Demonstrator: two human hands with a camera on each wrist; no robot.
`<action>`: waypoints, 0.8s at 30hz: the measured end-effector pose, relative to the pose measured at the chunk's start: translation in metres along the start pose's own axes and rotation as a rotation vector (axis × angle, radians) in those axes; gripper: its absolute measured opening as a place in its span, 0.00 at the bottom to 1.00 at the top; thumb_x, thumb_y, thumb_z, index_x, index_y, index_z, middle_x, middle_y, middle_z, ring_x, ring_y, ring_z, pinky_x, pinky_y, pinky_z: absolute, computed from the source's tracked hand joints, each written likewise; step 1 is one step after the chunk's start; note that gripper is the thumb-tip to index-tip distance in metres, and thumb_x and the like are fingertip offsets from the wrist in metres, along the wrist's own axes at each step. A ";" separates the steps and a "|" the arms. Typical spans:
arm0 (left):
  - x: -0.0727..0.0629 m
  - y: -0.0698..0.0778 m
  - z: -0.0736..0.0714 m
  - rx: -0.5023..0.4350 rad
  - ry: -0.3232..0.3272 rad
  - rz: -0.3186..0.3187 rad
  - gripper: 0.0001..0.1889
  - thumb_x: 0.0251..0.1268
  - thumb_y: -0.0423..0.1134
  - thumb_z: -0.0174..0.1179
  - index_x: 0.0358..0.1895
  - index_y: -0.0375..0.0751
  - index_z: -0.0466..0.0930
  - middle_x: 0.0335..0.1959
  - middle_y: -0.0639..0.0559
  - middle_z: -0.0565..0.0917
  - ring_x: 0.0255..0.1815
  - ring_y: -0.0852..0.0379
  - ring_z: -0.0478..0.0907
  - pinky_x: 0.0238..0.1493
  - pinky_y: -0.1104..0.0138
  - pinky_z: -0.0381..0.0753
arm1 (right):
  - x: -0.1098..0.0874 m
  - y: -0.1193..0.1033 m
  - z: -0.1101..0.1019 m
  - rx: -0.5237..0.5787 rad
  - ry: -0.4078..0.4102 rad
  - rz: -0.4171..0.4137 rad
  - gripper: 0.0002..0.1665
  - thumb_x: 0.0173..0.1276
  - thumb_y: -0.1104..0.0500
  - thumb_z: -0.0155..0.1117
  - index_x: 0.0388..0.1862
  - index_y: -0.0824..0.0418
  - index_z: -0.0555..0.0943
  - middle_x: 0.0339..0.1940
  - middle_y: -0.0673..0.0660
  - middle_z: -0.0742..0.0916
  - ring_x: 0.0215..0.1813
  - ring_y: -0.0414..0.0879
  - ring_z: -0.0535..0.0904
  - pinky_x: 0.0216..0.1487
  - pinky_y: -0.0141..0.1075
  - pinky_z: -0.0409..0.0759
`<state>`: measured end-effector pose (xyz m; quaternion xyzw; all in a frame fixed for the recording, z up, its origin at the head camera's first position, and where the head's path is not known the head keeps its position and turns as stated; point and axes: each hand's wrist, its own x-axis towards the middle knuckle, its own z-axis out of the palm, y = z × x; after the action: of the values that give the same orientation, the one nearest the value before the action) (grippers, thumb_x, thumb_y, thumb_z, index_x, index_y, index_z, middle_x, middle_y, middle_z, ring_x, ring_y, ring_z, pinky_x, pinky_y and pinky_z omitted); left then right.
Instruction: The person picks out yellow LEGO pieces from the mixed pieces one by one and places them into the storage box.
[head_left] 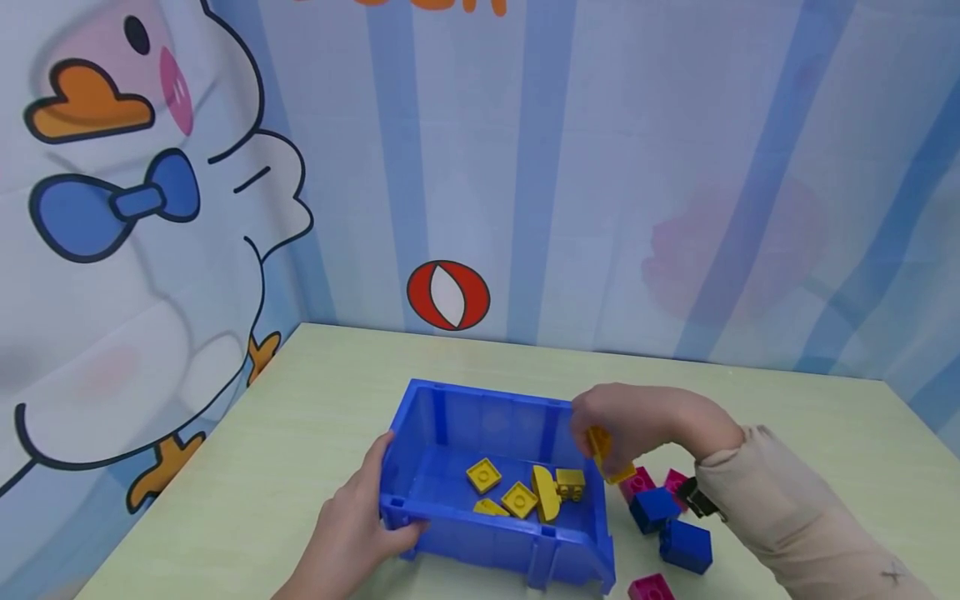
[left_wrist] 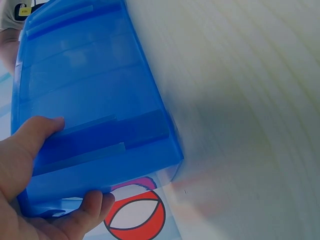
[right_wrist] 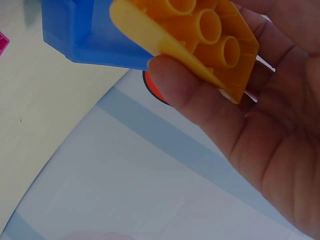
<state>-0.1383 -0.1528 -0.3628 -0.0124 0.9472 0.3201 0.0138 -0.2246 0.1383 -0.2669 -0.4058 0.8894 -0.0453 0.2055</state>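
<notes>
My left hand [head_left: 348, 517] grips the left end of a blue plastic bin [head_left: 472, 537], thumb on its near side and fingers at its left wall. In the left wrist view, the thumb lies on the bin's outer face. My right hand [head_left: 637, 421] pinches a yellow toy building brick [right_wrist: 150, 32] at the bin's right rim. Its hollow underside with round tubes faces the right wrist camera. Several yellow bricks lie on the bin's floor, among them a square one [head_left: 483, 475], a curved one [head_left: 546, 493] and a small one [head_left: 570, 484].
Right of the bin, below my right forearm, lie blue bricks [head_left: 686, 546] and pink bricks [head_left: 651, 587], some partly hidden. The pale tabletop [head_left: 337, 375] ends at a striped cloth backdrop [head_left: 480, 167] with a printed duck and ball.
</notes>
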 end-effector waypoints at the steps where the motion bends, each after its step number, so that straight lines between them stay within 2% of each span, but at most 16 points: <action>1: 0.000 0.000 0.000 0.000 0.002 0.002 0.55 0.40 0.45 0.75 0.71 0.40 0.47 0.61 0.33 0.70 0.57 0.33 0.70 0.47 0.44 0.76 | 0.001 0.000 -0.001 -0.005 -0.003 0.000 0.14 0.46 0.66 0.75 0.23 0.52 0.79 0.27 0.41 0.76 0.32 0.37 0.72 0.33 0.29 0.76; 6: 0.000 0.000 0.000 -0.001 0.004 0.008 0.55 0.40 0.45 0.76 0.71 0.40 0.47 0.61 0.33 0.70 0.57 0.33 0.71 0.47 0.44 0.76 | 0.004 -0.002 -0.003 -0.006 -0.008 -0.007 0.16 0.46 0.66 0.75 0.22 0.49 0.77 0.27 0.42 0.76 0.32 0.38 0.72 0.33 0.29 0.76; 20: 0.000 0.000 -0.001 0.000 0.002 0.006 0.55 0.40 0.45 0.76 0.71 0.40 0.48 0.60 0.33 0.71 0.56 0.34 0.72 0.48 0.44 0.76 | 0.009 -0.008 -0.005 -0.005 -0.011 0.018 0.16 0.46 0.66 0.75 0.23 0.49 0.78 0.28 0.42 0.77 0.33 0.39 0.73 0.34 0.29 0.77; 24: 0.001 0.000 -0.001 0.000 -0.003 -0.001 0.55 0.39 0.46 0.76 0.71 0.40 0.48 0.60 0.33 0.71 0.56 0.35 0.72 0.48 0.45 0.76 | 0.012 -0.010 -0.007 -0.018 -0.016 -0.003 0.15 0.47 0.66 0.75 0.23 0.49 0.78 0.28 0.42 0.77 0.33 0.38 0.72 0.35 0.29 0.76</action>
<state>-0.1390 -0.1531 -0.3621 -0.0124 0.9472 0.3200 0.0152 -0.2274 0.1223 -0.2621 -0.4092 0.8875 -0.0343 0.2091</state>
